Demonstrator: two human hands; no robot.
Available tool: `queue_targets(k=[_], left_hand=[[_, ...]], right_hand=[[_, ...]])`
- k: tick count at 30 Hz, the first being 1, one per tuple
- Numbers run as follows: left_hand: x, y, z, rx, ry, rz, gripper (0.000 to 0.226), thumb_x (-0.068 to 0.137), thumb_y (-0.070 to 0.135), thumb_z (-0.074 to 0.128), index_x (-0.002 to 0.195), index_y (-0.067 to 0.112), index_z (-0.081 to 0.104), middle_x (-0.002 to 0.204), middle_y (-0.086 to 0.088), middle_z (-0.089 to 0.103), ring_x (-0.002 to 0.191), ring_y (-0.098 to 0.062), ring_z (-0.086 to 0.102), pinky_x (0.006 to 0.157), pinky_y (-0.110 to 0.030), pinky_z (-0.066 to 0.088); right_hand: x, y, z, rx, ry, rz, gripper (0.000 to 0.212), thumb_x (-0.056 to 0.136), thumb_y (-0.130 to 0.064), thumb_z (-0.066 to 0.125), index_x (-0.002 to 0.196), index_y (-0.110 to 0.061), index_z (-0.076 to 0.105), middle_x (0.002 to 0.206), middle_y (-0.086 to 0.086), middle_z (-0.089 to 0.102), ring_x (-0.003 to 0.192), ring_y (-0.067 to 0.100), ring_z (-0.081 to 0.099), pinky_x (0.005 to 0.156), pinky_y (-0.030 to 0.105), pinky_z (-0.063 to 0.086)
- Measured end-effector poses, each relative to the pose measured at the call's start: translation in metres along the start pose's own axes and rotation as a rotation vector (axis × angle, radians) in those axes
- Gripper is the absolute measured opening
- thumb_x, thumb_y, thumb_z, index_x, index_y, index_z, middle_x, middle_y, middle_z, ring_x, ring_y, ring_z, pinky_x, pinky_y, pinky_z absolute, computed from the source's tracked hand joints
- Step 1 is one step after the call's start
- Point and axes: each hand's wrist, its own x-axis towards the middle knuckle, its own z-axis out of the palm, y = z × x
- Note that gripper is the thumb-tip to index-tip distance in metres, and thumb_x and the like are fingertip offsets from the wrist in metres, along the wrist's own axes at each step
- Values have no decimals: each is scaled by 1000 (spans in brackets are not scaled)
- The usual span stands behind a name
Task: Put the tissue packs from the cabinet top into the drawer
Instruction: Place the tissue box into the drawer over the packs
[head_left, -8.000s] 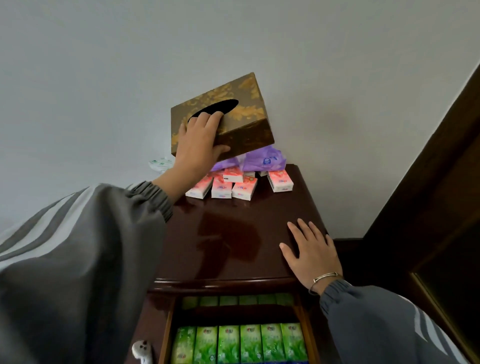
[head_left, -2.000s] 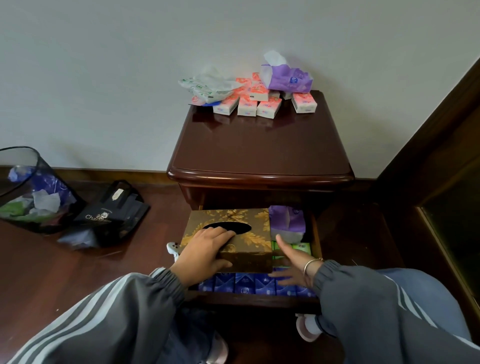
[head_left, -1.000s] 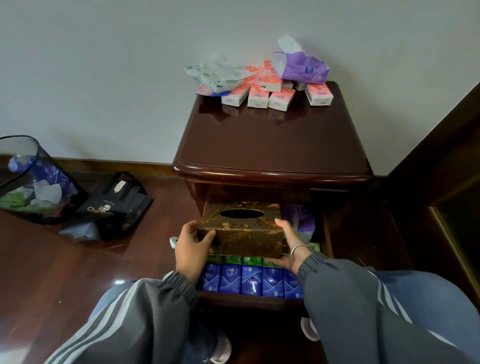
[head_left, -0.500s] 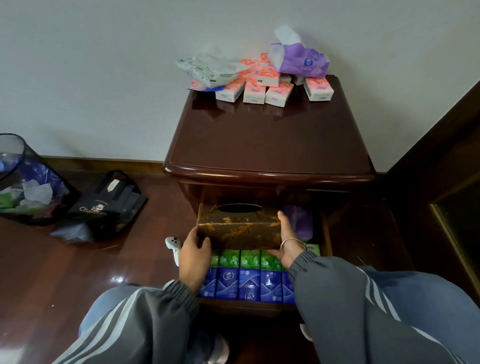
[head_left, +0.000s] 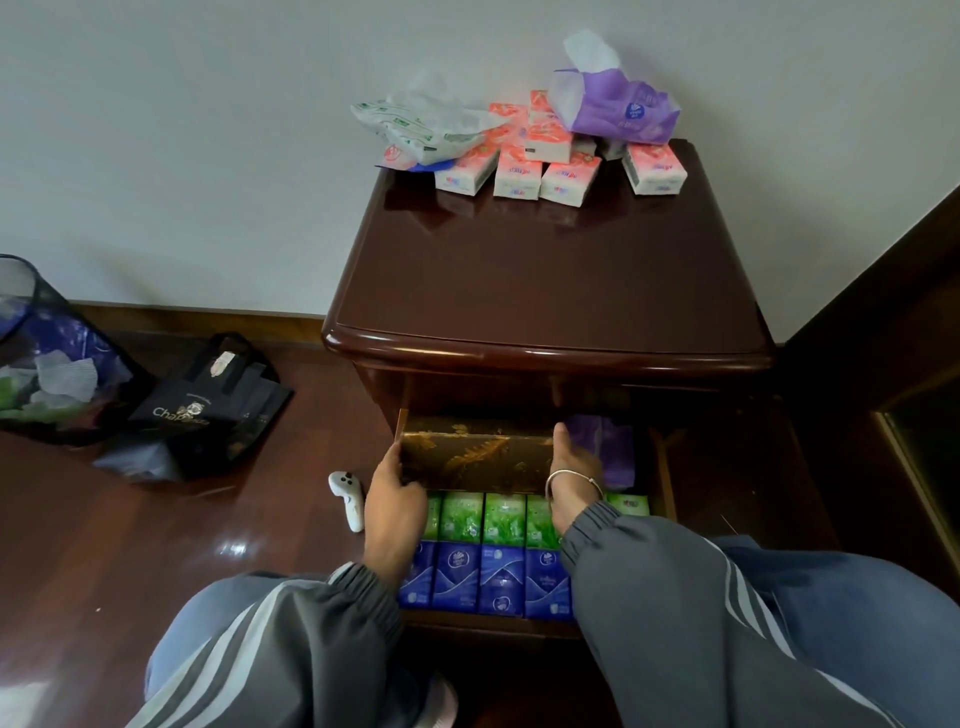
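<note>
Holding tissue box (head_left: 475, 457) between left hand (head_left: 392, 499) and right hand (head_left: 571, 467), inside drawer (head_left: 664, 467).

A single head-worn wide-angle camera looks forward and steeply down from in front of the cabinet (head_left: 545, 291), close above its open drawer (head_left: 663, 467); wall (head_left: 208, 156) fills the top, floor (head_left: 130, 545) the left.

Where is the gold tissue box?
Low centre of the head view: the gold tissue box is in the drawer, gripped by the left hand and right hand, just behind the green packs.
</note>
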Motion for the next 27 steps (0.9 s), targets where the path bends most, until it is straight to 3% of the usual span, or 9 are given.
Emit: queue_targets(k=[3, 6, 11, 15, 18, 20, 22, 24, 27], left_hand=[[7, 1, 3, 105, 9, 69, 67, 84, -5, 38, 146, 20, 37, 125, 10, 37, 101, -1, 36, 93, -25, 35], [12, -5, 2, 223, 14, 49, 72, 80, -4, 41, 148, 22, 34, 135, 1, 36, 115, -15, 33, 106, -40, 36], [12, -7, 3, 341, 21, 13, 76, 80, 1, 46, 150, 27, 28, 143, 1, 32, 128, -25, 32, 106, -44, 25], [13, -7, 3, 310, -33, -1, 80, 80, 1, 43, 150, 34, 23, 149, 7, 26, 130, -27, 30, 111, -49, 26], [15, -5, 4, 293, -65, 8, 82, 80, 0, 41, 152, 34, 18, 154, 10, 20, 134, -26, 27, 113, -47, 22], [18, -3, 4, 300, -73, 25, 82, 81, 0, 42, 152, 33, 16, 156, 8, 17, 137, -24, 25, 113, -47, 23], [20, -2, 4, 316, -77, 34, 83, 81, -1, 43, 152, 33, 16, 157, 5, 15, 139, -24, 22, 112, -47, 26], [21, -3, 2, 344, -78, 28, 84, 81, -1, 43, 152, 36, 16, 158, 4, 15, 140, -26, 22, 111, -46, 25], [19, -3, 2, 397, -61, 18, 82, 82, 1, 44, 152, 34, 17, 156, 0, 17, 139, -27, 21, 110, -46, 20]], right_hand=[[4, 3, 3, 18, -16, -99, 50, 91, -48, 49, 76, -3, 65, 87, 16, 66, 85, 34, 62, 78, 41, 48], [5, 9, 3, 90, -42, -109, 42, 90, -43, 54, 71, -6, 61, 74, 15, 58, 75, 29, 56, 72, 38, 45], [3, 13, -3, 200, -92, -103, 32, 88, -38, 61, 69, -11, 62, 64, 4, 57, 69, 22, 53, 67, 28, 38], [4, 6, -4, 215, -72, -118, 30, 89, -37, 60, 87, -8, 69, 77, 7, 64, 77, 24, 58, 67, 26, 41], [2, -1, -7, 220, -68, -112, 31, 90, -36, 58, 102, -10, 70, 93, 13, 70, 79, 28, 64, 47, 19, 40], [4, -3, -9, 245, -91, -117, 30, 91, -34, 57, 108, -12, 68, 101, 10, 69, 89, 24, 64, 54, 22, 44], [6, -4, -11, 207, -127, -141, 31, 92, -33, 55, 114, -13, 66, 120, 9, 63, 109, 25, 59, 79, 28, 47], [9, -3, -14, 142, -205, -180, 30, 93, -26, 54, 119, -12, 63, 136, 11, 52, 119, 26, 53, 92, 32, 45], [9, 0, -19, 80, -352, -165, 28, 92, -13, 54, 120, -8, 59, 125, 8, 59, 119, 25, 54, 100, 32, 42]])
